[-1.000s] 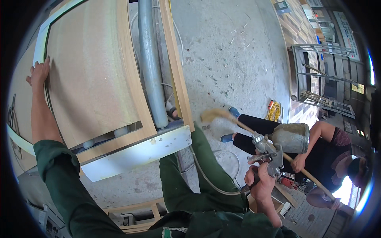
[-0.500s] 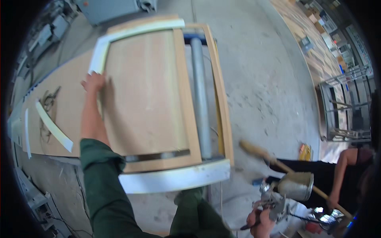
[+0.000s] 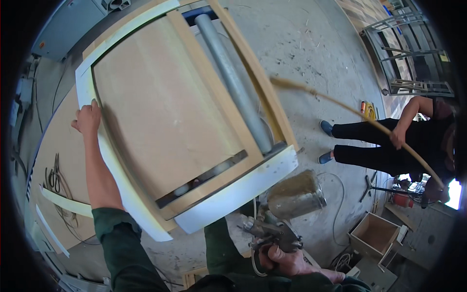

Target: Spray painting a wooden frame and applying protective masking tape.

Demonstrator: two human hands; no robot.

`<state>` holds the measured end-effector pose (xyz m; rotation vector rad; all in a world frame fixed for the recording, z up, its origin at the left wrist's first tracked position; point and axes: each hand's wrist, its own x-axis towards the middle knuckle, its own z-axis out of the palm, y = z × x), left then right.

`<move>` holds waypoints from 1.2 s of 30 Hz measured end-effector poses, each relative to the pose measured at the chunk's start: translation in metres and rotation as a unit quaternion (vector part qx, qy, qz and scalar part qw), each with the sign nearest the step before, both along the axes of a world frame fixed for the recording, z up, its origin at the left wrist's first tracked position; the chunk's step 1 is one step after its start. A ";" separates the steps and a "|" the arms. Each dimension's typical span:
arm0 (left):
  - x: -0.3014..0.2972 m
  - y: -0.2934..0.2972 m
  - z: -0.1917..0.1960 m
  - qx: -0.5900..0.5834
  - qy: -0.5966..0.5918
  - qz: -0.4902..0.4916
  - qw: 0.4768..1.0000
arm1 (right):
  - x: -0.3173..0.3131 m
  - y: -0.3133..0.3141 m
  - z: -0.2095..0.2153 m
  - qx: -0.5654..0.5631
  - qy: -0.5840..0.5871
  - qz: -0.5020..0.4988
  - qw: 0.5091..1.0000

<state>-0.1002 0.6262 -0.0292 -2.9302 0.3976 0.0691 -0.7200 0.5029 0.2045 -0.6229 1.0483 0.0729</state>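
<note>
Left hand [image 3: 87, 118] flat on the left edge of the wooden panel [image 3: 160, 109], fingers spread slightly and resting where the panel meets its pale curved trim strip [image 3: 114, 175]; they press, they do not clamp anything. Green sleeve runs back from that arm toward the lower edge of view.

Right hand [image 3: 284, 260] low and near the body, fingers closed round the grip of a spray gun [image 3: 272, 231]. The gun's metal cup [image 3: 296, 195] sits above the hand, tilted, just off the panel's near white corner. A hose loops down from the gun.

Panel lies framed in light wood on a larger bench [image 3: 53, 155], which also carries loose pale strips and a tangle of cord near its left edge. A grey metal roller [image 3: 233, 82] runs along the panel's right side, inside the frame.

Beyond, on the concrete floor [image 3: 311, 48], another person in dark clothing [image 3: 389, 146] holds a long wooden broom handle [image 3: 355, 114]. An open wooden box [image 3: 374, 236] stands on the floor to the right of the gun.
</note>
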 end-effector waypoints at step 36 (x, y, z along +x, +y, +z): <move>-0.022 -0.011 -0.009 -0.298 0.005 0.174 0.939 | 0.284 -0.148 -0.053 -0.258 -0.075 0.121 0.956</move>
